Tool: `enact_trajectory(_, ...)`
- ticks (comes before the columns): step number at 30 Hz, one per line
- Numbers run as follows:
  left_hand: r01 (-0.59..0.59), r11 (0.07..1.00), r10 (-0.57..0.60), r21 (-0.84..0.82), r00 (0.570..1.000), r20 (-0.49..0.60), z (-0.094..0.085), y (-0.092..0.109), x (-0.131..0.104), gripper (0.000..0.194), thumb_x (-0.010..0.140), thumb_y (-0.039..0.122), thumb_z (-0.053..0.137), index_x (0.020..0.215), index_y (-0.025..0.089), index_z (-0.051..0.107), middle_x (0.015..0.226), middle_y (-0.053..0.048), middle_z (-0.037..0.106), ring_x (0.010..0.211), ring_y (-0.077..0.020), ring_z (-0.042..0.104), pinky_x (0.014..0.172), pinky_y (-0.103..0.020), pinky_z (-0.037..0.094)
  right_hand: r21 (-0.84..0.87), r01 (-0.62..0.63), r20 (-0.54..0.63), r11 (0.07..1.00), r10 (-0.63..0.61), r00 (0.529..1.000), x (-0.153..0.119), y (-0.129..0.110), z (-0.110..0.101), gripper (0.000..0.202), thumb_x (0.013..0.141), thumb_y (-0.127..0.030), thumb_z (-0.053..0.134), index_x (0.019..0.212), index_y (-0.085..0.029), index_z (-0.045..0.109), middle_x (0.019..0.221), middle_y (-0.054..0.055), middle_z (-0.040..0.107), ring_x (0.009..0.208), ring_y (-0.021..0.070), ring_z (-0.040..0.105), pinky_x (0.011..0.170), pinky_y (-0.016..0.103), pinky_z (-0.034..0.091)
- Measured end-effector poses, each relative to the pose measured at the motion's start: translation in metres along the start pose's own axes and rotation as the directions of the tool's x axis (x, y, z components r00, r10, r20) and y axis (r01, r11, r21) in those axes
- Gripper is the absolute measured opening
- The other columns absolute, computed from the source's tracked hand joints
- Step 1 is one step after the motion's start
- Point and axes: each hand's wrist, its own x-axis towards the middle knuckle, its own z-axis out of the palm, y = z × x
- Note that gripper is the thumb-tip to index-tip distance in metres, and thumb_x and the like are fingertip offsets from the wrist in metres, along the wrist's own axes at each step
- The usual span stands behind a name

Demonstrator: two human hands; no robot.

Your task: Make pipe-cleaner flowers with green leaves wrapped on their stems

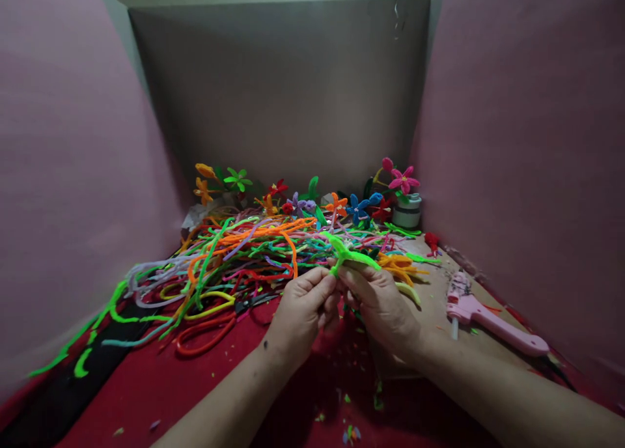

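Observation:
A bright green pipe-cleaner piece [347, 255] with leaf-like arms stands up between my two hands at the centre. My left hand [303, 308] pinches its lower end between thumb and fingers. Close beside it, my right hand [379, 299] grips the same piece just under its right arm. The fingertips of both hands nearly touch, and my right hand's lower fingers are partly hidden. Behind the hands lies a wide heap of coloured pipe cleaners [254, 239].
Pipe-cleaner flowers [359, 208] stand behind the heap, near a white pot [406, 211]. A pink glue gun [493, 321] lies on a brown board [434, 305] at right. Scissors [244, 303] with dark blades sit left of my hands. Pink walls flank both sides.

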Motion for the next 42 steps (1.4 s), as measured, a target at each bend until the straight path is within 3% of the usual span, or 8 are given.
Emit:
enact_trajectory(7,0.206,0.916,-0.094,-0.345,0.944,0.316,-0.007,-0.003,0.0,0.014,0.084,0.024,0.05,0.074,0.014,0.054,0.048,0.01,0.03,0.03,-0.0004,0.011,0.027,-0.012,0.03,0.069,-0.041,0.034,0.997,0.039,0.999,-0.004,-0.012,0.007,0.024,0.071,-0.037,0.066,0.058,-0.017,0.062,0.054,-0.004,0.05,0.048,0.0077,0.037,0.047,0.022,0.031)
enact_trajectory(11,0.201,0.931,-0.096,-0.306,0.94,0.327,-0.006,-0.003,0.001,0.017,0.083,0.027,0.049,0.073,0.015,0.053,0.048,0.01,0.028,0.03,-0.0011,0.009,0.025,-0.014,0.028,0.097,-0.048,0.052,0.994,0.043,0.998,-0.001,-0.009,0.004,0.027,0.07,-0.039,0.067,0.057,-0.017,0.058,0.055,-0.004,0.05,0.049,0.0076,0.039,0.047,0.021,0.031)
enact_trajectory(15,-0.044,0.986,0.036,0.16,0.998,0.049,-0.003,-0.005,0.001,0.022,0.083,0.037,0.05,0.079,0.016,0.054,0.053,0.006,0.044,0.033,-0.0037,0.03,0.034,-0.017,0.032,0.123,-0.006,-0.033,0.992,0.01,0.999,0.005,0.004,-0.003,0.021,0.071,-0.037,0.067,0.067,-0.018,0.061,0.051,-0.007,0.045,0.044,0.0061,0.032,0.045,0.021,0.028)
enact_trajectory(19,-0.239,0.655,0.38,0.716,0.924,-0.039,-0.005,-0.011,-0.002,0.016,0.079,0.03,0.055,0.09,0.018,0.055,0.062,0.003,0.052,0.046,-0.0075,0.042,0.047,-0.021,0.033,0.06,0.027,-0.061,0.998,-0.023,0.998,0.003,0.007,-0.004,0.018,0.07,-0.036,0.068,0.07,-0.019,0.063,0.053,-0.006,0.046,0.048,0.0079,0.033,0.048,0.023,0.028)
enact_trajectory(22,-0.266,0.51,0.456,0.818,0.89,0.005,-0.007,-0.015,-0.003,0.015,0.085,0.026,0.045,0.076,0.018,0.053,0.055,0.004,0.045,0.048,-0.0084,0.039,0.05,-0.022,0.031,-0.059,0.049,-0.051,0.997,-0.052,0.997,0.0,0.002,-0.002,0.016,0.071,-0.035,0.067,0.073,-0.02,0.064,0.058,-0.006,0.049,0.053,0.0092,0.035,0.051,0.023,0.03)
enact_trajectory(31,-0.054,0.945,0.099,0.323,0.988,-0.122,0.0,-0.001,0.002,0.028,0.08,0.033,0.052,0.059,0.018,0.04,0.043,0.009,0.034,0.033,-0.0031,0.025,0.035,-0.016,0.018,-0.088,0.055,0.047,0.995,-0.051,0.998,0.004,-0.003,-0.004,0.015,0.066,-0.029,0.072,0.065,-0.017,0.063,0.059,-0.004,0.046,0.055,0.0086,0.035,0.052,0.021,0.032)
enact_trajectory(35,-0.007,0.996,0.009,0.094,1.0,-0.014,-0.002,0.002,0.002,0.03,0.08,0.035,0.055,0.059,0.017,0.043,0.04,0.009,0.036,0.029,-0.0034,0.027,0.031,-0.016,0.022,0.06,-0.013,0.031,0.998,0.011,0.999,0.007,0.004,-0.008,0.013,0.073,-0.029,0.066,0.068,-0.018,0.062,0.05,-0.007,0.034,0.046,0.0059,0.021,0.044,0.02,0.025)
enact_trajectory(42,0.215,0.911,-0.119,-0.351,0.953,0.277,-0.008,-0.004,0.002,0.014,0.084,0.024,0.051,0.074,0.016,0.055,0.042,0.011,0.034,0.026,-0.0007,0.011,0.026,-0.013,0.025,0.276,-0.072,0.129,0.959,0.037,0.991,0.007,0.003,-0.004,0.009,0.072,-0.026,0.066,0.073,-0.018,0.065,0.057,-0.004,0.05,0.048,0.0062,0.036,0.043,0.017,0.028)
